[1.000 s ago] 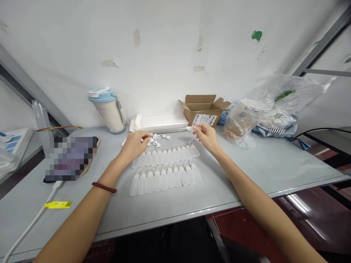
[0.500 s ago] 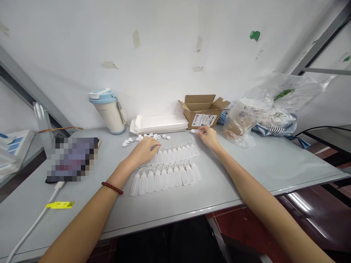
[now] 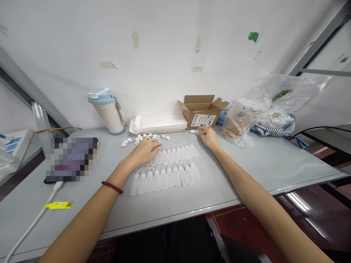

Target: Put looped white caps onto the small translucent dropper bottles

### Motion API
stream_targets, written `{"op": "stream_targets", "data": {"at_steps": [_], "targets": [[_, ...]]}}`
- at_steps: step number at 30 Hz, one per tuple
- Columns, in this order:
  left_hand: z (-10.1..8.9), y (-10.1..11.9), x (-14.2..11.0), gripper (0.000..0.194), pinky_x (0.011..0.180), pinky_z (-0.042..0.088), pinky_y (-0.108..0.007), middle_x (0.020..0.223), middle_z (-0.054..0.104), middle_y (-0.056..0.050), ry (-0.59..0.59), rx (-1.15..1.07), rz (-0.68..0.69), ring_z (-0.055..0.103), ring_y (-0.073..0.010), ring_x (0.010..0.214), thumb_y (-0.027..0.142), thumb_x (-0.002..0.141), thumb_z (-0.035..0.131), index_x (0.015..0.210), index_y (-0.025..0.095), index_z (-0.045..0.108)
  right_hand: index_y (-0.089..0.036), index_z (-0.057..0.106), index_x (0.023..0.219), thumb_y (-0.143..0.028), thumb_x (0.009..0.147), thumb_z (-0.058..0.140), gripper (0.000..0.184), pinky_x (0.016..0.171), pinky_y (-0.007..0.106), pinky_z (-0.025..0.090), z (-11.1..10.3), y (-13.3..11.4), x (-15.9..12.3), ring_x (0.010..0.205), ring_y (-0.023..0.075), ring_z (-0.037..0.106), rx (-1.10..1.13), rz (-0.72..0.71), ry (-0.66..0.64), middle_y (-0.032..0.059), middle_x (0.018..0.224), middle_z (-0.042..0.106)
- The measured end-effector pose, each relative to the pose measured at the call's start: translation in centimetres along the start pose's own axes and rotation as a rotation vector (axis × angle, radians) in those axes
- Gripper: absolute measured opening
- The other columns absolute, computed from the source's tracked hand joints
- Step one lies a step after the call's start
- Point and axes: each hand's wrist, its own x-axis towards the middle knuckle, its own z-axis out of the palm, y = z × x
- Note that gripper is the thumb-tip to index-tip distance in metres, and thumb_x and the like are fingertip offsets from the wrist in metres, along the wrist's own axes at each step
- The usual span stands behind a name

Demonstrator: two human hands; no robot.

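Two rows of translucent plastic dropper bottles lie on the grey table [image 3: 219, 182], the back row [image 3: 177, 155] and the front row [image 3: 164, 179], with thin loops at their tips. My left hand [image 3: 144, 151] rests on the left end of the back row, its fingers curled over the bottles. A scatter of small white caps [image 3: 145, 138] lies just behind it. My right hand [image 3: 208, 137] pinches a small clear plastic piece [image 3: 196, 131] close to the table top, in front of a cardboard box [image 3: 201, 111].
A stack of white trays [image 3: 157, 123] stands against the wall beside the box. To the left are a blue-lidded tumbler [image 3: 108, 113] and a blurred tablet [image 3: 71, 159] with a white cable [image 3: 33, 223]. Plastic bags [image 3: 241, 122] lie at the right.
My left hand has moved forward from the caps onto the back row, uncovering the caps. My right hand has dropped lower, closer to the table, with the clear piece still pinched.
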Motion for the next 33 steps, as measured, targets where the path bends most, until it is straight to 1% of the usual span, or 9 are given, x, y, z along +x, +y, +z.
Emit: {"op": "stream_targets", "data": {"at_steps": [4, 9, 14, 17, 21, 23, 25, 28, 33], "targets": [[0.0, 0.1, 0.1, 0.034, 0.092, 0.039, -0.044, 0.106, 0.068, -0.006, 0.002, -0.016, 0.001, 0.051, -0.0284, 0.103, 0.034, 0.086, 0.041, 0.098, 0.023, 0.071, -0.009, 0.068, 0.094, -0.014, 0.075, 0.048, 0.028, 0.079, 0.031, 0.044, -0.3, -0.3, 0.1, 0.075, 0.0185, 0.059, 0.013, 0.016, 0.043, 0.0141, 0.099, 0.066], [-0.5, 0.8, 0.1, 0.033, 0.085, 0.043, -0.039, 0.109, 0.068, -0.006, 0.080, -0.107, -0.059, 0.053, -0.0274, 0.102, 0.032, 0.084, 0.045, 0.103, 0.022, 0.069, -0.012, 0.069, 0.088, -0.008, 0.072, 0.045, 0.029, 0.080, 0.028, 0.045, -0.6, -1.1, -0.1, 0.079, 0.0182, 0.063, 0.044, -0.065, -0.067, 0.0081, 0.085, 0.072], [-1.5, 1.9, 0.2, 0.029, 0.074, 0.044, -0.032, 0.107, 0.068, -0.004, 0.200, -0.241, -0.151, 0.056, -0.0229, 0.092, 0.032, 0.080, 0.050, 0.100, 0.023, 0.070, -0.013, 0.068, 0.095, -0.003, 0.070, 0.045, 0.036, 0.087, 0.028, 0.044, -0.6, -1.4, -0.3, 0.091, 0.0186, 0.064, 0.022, -0.122, -0.145, 0.0088, 0.099, 0.073], [-1.9, 2.3, 0.2, 0.027, 0.068, 0.043, -0.030, 0.099, 0.069, -0.004, 0.252, -0.424, -0.260, 0.058, -0.0191, 0.082, 0.036, 0.077, 0.056, 0.095, 0.022, 0.071, -0.013, 0.068, 0.096, -0.003, 0.071, 0.044, 0.036, 0.085, 0.029, 0.044, -1.0, -1.7, -0.3, 0.092, 0.0191, 0.064, -0.006, -0.136, -0.165, 0.0094, 0.100, 0.072], [-2.1, 2.6, 0.2, 0.026, 0.067, 0.043, -0.027, 0.093, 0.069, -0.004, 0.332, -0.733, -0.342, 0.057, -0.0146, 0.076, 0.038, 0.070, 0.067, 0.088, 0.020, 0.070, -0.012, 0.067, 0.084, -0.007, 0.072, 0.046, 0.025, 0.073, 0.028, 0.043, -2.5, -3.0, -1.0, 0.077, 0.0194, 0.062, -0.040, -0.183, -0.237, 0.0097, 0.083, 0.072], [-2.1, 2.7, 0.2, 0.025, 0.064, 0.043, -0.026, 0.090, 0.068, -0.004, 0.355, -0.860, -0.364, 0.057, -0.0137, 0.074, 0.038, 0.068, 0.071, 0.083, 0.018, 0.068, -0.015, 0.064, 0.070, -0.009, 0.070, 0.049, 0.017, 0.062, 0.026, 0.040, -3.5, -3.9, -1.6, 0.064, 0.0175, 0.058, -0.054, -0.225, -0.308, 0.0065, 0.068, 0.068], [-2.1, 2.8, 0.3, 0.025, 0.062, 0.042, -0.025, 0.086, 0.068, -0.004, 0.375, -0.943, -0.380, 0.057, -0.0137, 0.073, 0.037, 0.066, 0.073, 0.079, 0.018, 0.065, -0.017, 0.059, 0.062, -0.010, 0.070, 0.048, 0.015, 0.056, 0.026, 0.035, -4.4, -4.8, -2.3, 0.056, 0.0149, 0.052, -0.097, -0.283, -0.369, 0.0033, 0.059, 0.062], [-2.2, 3.2, 0.2, 0.024, 0.061, 0.040, -0.025, 0.083, 0.069, -0.004, 0.373, -0.976, -0.403, 0.057, -0.0141, 0.075, 0.035, 0.064, 0.075, 0.075, 0.018, 0.062, -0.018, 0.053, 0.055, -0.015, 0.070, 0.049, 0.016, 0.050, 0.026, 0.030, -5.6, -5.8, -3.0, 0.049, 0.0123, 0.045, -0.124, -0.316, -0.498, -0.0001, 0.051, 0.055], [-2.1, 4.0, 0.1, 0.021, 0.062, 0.040, -0.026, 0.077, 0.071, -0.003, 0.321, -0.965, -0.438, 0.056, -0.0136, 0.070, 0.033, 0.066, 0.072, 0.074, 0.019, 0.060, -0.018, 0.049, 0.048, -0.020, 0.069, 0.055, 0.022, 0.046, 0.027, 0.023, -6.0, -6.1, -3.3, 0.043, 0.0093, 0.038, -0.121, -0.251, -0.651, -0.0016, 0.046, 0.050]]}}
